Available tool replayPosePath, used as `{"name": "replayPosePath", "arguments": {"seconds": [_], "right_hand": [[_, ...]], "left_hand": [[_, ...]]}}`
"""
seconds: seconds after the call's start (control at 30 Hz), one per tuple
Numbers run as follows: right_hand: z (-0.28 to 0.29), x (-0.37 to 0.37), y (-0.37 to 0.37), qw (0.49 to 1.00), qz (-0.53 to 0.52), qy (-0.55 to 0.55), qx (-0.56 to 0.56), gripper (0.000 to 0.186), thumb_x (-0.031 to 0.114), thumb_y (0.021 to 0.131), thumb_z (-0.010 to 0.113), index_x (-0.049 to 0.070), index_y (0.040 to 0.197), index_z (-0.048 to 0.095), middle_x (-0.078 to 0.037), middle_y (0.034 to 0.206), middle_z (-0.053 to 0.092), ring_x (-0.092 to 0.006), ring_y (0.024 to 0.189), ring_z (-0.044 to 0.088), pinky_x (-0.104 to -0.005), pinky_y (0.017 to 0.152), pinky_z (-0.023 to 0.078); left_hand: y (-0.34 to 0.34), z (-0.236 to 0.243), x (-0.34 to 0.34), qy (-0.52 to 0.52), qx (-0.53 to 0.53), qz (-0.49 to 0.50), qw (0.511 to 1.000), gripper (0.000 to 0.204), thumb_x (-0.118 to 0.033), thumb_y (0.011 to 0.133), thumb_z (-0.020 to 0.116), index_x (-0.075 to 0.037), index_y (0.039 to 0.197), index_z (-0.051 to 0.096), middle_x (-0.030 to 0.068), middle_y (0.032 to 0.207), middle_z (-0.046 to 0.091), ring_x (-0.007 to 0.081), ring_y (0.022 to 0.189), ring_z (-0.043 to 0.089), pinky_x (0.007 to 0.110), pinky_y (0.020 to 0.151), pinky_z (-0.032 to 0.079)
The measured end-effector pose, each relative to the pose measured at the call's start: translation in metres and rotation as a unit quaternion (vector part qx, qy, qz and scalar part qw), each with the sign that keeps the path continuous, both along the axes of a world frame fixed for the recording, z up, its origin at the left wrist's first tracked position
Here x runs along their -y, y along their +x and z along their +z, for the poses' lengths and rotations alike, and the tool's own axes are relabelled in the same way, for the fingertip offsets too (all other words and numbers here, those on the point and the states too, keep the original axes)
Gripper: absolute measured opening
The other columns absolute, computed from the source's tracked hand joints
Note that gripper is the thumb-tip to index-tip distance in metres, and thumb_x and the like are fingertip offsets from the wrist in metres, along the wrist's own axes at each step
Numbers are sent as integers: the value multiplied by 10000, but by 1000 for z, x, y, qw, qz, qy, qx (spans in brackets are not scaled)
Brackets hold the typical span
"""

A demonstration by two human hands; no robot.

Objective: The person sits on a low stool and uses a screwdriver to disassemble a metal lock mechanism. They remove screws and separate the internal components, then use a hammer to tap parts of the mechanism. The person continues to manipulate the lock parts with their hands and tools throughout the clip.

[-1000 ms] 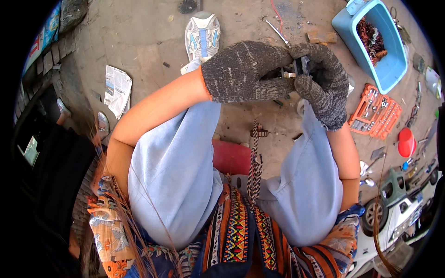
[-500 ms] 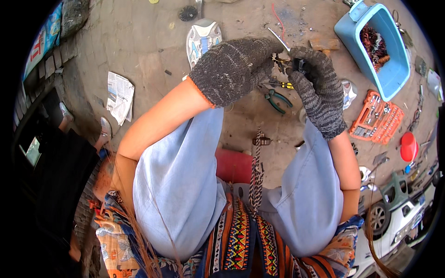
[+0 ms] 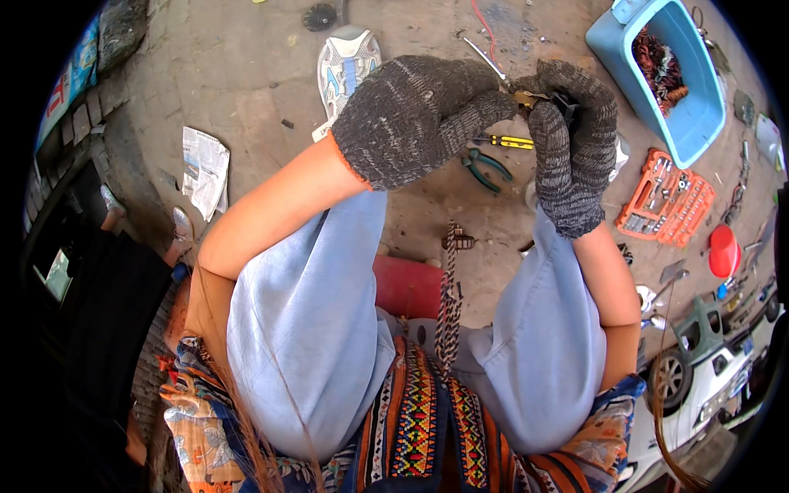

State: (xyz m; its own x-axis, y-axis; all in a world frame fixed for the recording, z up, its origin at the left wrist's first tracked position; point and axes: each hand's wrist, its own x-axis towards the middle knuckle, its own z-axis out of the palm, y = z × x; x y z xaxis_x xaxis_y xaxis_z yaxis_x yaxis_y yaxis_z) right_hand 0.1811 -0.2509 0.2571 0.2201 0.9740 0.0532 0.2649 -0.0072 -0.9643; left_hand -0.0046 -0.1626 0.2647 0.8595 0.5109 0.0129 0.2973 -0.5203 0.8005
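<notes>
My left hand (image 3: 423, 119), in a dark grey knit glove, reaches forward with its fingers bent and their tips against a small brass-coloured metal piece (image 3: 528, 99). Facing it, my right hand (image 3: 575, 160), in a matching glove, is curled around a small black part (image 3: 565, 105) that meets the brass-coloured piece. Most of both parts is hidden by the gloves. A thin whitish rod (image 3: 483, 57) slants away just beyond the fingertips. On the ground below the hands lie green-handled pliers (image 3: 485, 169) and a tool with a yellow-and-black handle (image 3: 513, 142).
At the far right stands a blue bin (image 3: 629, 86) holding reddish wire scraps. An orange socket set (image 3: 666, 200) lies open near a red bowl (image 3: 724, 251). Newspaper (image 3: 205, 172) is at left. A striped rope (image 3: 449, 320) hangs between my knees. A white car (image 3: 715, 390) is at lower right.
The left fingers and thumb have come closer to the right hand, onto the brass-coloured piece. The right hand has turned slightly more upright. The whole view has shifted a little.
</notes>
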Motion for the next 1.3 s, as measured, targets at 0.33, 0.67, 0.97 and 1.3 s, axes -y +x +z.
{"name": "replayPosePath", "arguments": {"seconds": [0.33, 0.67, 0.97, 1.3], "right_hand": [[3, -6, 22, 964, 160, -201, -70, 343, 199, 873, 586, 39, 1168, 514, -105, 1070, 572, -175, 963, 566, -295, 847, 461], [11, -7, 43, 888, 351, -297, 1, 405, 199, 847, 625, 13, 1184, 498, -94, 1043, 598, -171, 962, 568, -297, 839, 458], [9, -1, 51, 796, 348, -402, -290, 462, 189, 815, 656, 3, 1203, 487, -72, 997, 621, -139, 912, 566, -269, 777, 465], [25, 1, 17, 975, 111, -191, 32, 518, 182, 762, 710, 59, 1211, 484, -94, 1133, 563, -180, 979, 586, -294, 849, 472]], "left_hand": [[-10, -12, 5, 172, 13, -14, 985, 275, -69, 784, 550, -61, 1050, 622, 144, 1084, 583, 302, 910, 595, 368, 753, 490], [-15, -17, 6, 118, -48, -1, 992, 234, -128, 770, 559, -122, 982, 656, 76, 1069, 600, 256, 906, 598, 357, 766, 487], [-11, -18, 0, 74, 65, -55, 994, 190, -186, 805, 582, -77, 944, 651, 95, 1004, 621, 277, 890, 601, 357, 754, 480], [4, -10, 1, -216, 44, 54, 974, 356, -182, 893, 542, -85, 1234, 508, 82, 1071, 604, 174, 967, 584, 311, 825, 476]]}}
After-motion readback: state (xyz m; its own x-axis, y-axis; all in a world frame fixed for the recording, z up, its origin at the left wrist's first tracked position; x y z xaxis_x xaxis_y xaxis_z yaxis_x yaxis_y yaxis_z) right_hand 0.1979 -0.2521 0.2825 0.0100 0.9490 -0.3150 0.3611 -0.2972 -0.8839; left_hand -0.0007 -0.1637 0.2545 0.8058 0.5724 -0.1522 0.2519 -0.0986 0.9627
